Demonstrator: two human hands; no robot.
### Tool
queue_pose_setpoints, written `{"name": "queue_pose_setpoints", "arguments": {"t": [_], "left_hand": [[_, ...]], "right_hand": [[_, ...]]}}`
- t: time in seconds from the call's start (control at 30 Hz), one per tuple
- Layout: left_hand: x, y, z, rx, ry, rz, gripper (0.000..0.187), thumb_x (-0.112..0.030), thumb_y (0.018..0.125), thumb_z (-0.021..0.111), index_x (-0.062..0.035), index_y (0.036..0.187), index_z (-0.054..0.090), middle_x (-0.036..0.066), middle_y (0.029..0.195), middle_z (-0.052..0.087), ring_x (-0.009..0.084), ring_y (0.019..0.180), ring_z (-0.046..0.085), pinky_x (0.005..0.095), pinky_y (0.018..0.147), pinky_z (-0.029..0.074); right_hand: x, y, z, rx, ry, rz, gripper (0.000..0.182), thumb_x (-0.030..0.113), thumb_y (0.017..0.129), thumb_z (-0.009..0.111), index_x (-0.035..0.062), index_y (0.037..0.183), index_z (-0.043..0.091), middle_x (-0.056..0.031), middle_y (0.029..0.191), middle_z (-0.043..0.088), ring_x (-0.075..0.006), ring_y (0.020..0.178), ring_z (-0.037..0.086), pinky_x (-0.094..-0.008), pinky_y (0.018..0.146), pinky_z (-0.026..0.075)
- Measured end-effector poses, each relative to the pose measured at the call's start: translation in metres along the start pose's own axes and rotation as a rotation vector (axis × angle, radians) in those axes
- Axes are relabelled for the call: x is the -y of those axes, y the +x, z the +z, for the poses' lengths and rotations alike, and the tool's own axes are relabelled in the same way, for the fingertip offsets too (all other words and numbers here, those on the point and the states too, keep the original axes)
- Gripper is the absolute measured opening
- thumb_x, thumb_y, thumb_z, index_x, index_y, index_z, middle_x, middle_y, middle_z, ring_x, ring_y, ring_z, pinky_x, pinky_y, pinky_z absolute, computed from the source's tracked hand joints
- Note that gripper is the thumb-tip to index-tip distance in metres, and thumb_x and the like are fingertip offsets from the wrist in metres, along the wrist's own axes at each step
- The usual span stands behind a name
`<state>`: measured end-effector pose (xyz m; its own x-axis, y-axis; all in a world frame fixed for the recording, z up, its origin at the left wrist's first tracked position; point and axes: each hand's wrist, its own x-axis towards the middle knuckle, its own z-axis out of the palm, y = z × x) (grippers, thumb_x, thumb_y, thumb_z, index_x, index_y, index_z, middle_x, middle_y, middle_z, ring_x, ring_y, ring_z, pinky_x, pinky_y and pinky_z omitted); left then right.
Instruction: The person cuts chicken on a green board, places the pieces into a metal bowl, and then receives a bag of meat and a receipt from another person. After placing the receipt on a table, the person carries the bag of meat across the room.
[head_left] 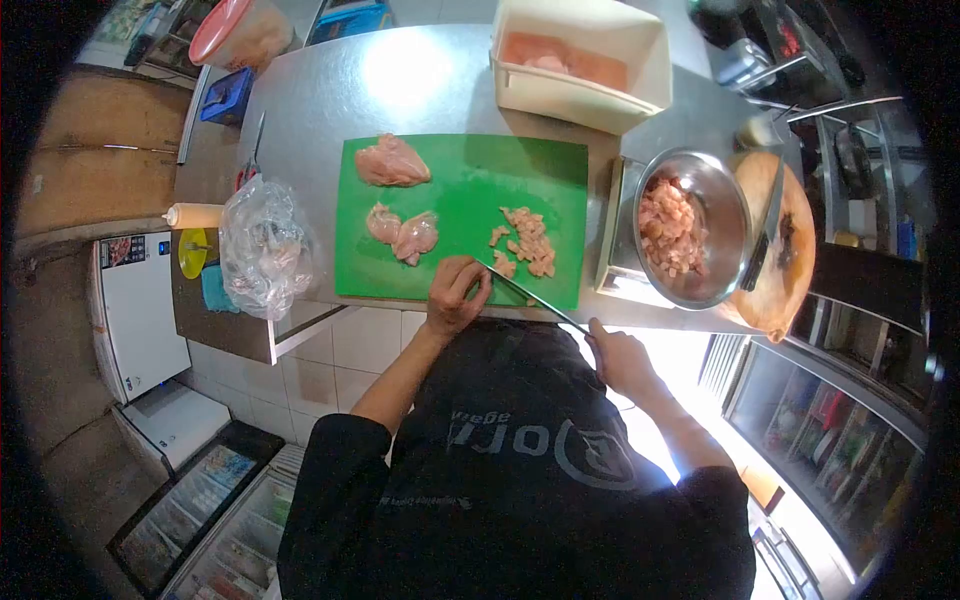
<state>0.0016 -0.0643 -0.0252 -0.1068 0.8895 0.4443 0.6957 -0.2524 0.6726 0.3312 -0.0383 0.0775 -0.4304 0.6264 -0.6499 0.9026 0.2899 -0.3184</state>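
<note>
My right hand (620,357) is wrapped round the handle of a knife (535,297). Its thin blade slants up and left over the front edge of a green cutting board (463,170). Beside the blade's tip, my left hand (458,293) has its fingers curled together at the board's edge; whatever they may hold is hidden. Small diced chicken pieces (533,243) lie on the right part of the board. Farther left rest a split piece of raw chicken (403,232) and, behind it, a larger raw chicken breast (391,161).
Right of the board, a steel bowl (716,225) holds diced meat. A second knife (768,225) lies on a round wooden board (795,250). Behind stands a white tub (585,98) with pinkish contents. Leftward are a clear plastic bag (265,245) and a sauce bottle (193,216).
</note>
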Motion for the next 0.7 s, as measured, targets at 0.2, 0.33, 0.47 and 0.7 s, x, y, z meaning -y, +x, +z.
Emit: {"name": "queue_pose_setpoints", "arguments": {"t": [0.2, 0.33, 0.47, 0.7], "left_hand": [[-0.003, 0.003, -0.002, -0.024, 0.036, 0.057, 0.030, 0.001, 0.080, 0.087, -0.0020, 0.106, 0.071, 0.014, 0.108, 0.070, 0.0351, 0.096, 0.069, 0.0441, 0.083, 0.057], [-0.012, 0.004, -0.007, -0.019, 0.040, -0.023, 0.037, -0.008, 0.081, 0.089, -0.0009, 0.112, 0.069, 0.017, 0.113, 0.069, 0.0384, 0.102, 0.067, 0.0470, 0.086, 0.057], [-0.015, 0.004, -0.015, 0.012, 0.049, -0.035, 0.038, -0.010, 0.082, 0.088, -0.0006, 0.115, 0.070, 0.018, 0.114, 0.070, 0.0393, 0.106, 0.066, 0.0479, 0.090, 0.056], [-0.011, -0.009, -0.025, 0.003, 0.026, -0.084, 0.032, -0.004, 0.082, 0.085, -0.0013, 0.110, 0.070, 0.016, 0.111, 0.070, 0.0376, 0.104, 0.067, 0.0476, 0.091, 0.055]], "right_hand": [[0.005, 0.001, -0.024, -0.173, 0.159, -0.018, 0.022, 0.026, 0.113, 0.054, 0.0060, 0.122, 0.055, -0.0295, 0.076, 0.068, -0.0544, 0.078, 0.068, -0.0657, 0.072, 0.050], [0.021, 0.003, -0.027, -0.213, 0.271, -0.058, 0.023, 0.030, 0.115, 0.052, 0.0090, 0.122, 0.055, -0.0314, 0.080, 0.069, -0.0560, 0.082, 0.070, -0.0668, 0.074, 0.052], [0.023, 0.000, -0.015, -0.234, 0.323, -0.069, 0.023, 0.030, 0.114, 0.053, 0.0096, 0.124, 0.056, -0.0308, 0.079, 0.070, -0.0548, 0.081, 0.071, -0.0666, 0.072, 0.052], [0.031, -0.021, 0.001, -0.141, 0.203, -0.064, 0.022, 0.028, 0.112, 0.056, 0.0104, 0.125, 0.057, -0.0280, 0.078, 0.071, -0.0524, 0.076, 0.072, -0.0633, 0.069, 0.056]]}}
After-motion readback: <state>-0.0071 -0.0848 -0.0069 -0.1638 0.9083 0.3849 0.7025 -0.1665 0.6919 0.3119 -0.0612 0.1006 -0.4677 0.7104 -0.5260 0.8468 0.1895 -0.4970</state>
